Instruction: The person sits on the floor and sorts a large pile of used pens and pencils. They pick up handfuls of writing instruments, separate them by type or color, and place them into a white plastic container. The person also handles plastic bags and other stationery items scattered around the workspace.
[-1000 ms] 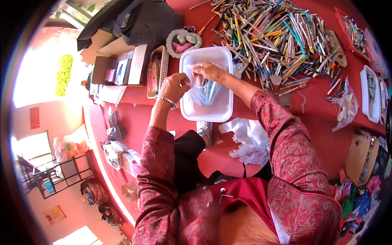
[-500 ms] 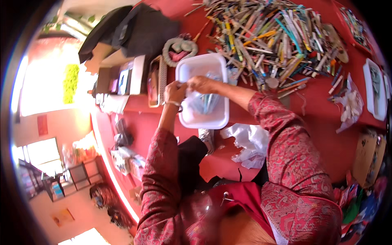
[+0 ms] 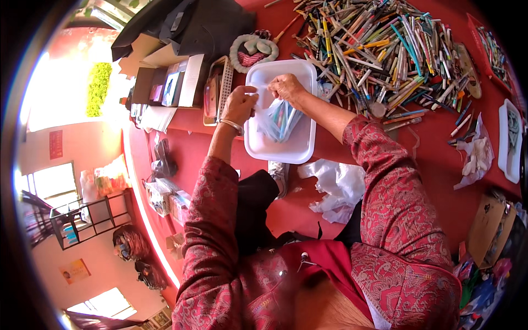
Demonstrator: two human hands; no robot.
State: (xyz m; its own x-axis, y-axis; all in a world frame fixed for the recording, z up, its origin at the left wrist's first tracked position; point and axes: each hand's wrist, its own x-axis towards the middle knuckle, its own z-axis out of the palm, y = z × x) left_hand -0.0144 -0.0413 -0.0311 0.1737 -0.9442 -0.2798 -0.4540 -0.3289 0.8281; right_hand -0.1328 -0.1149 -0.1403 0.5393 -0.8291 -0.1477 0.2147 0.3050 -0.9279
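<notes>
A white rectangular plastic tub [image 3: 297,145] sits at the near edge of the red-covered table [image 3: 269,19]. The left hand [image 3: 239,104] is at the tub's left rim, the right hand [image 3: 286,88] over its far part; between and below them, above or in the tub, is a clear plastic bag [image 3: 269,126] with slender pens [image 3: 286,118] inside. Left of the tub stands a narrow white perforated basket [image 3: 225,82], then an open brown cardboard box [image 3: 191,82]. A grey-green ring-shaped soft object [image 3: 239,56] lies behind the tub; a multicoloured pen heap [image 3: 385,60] spreads to the right.
</notes>
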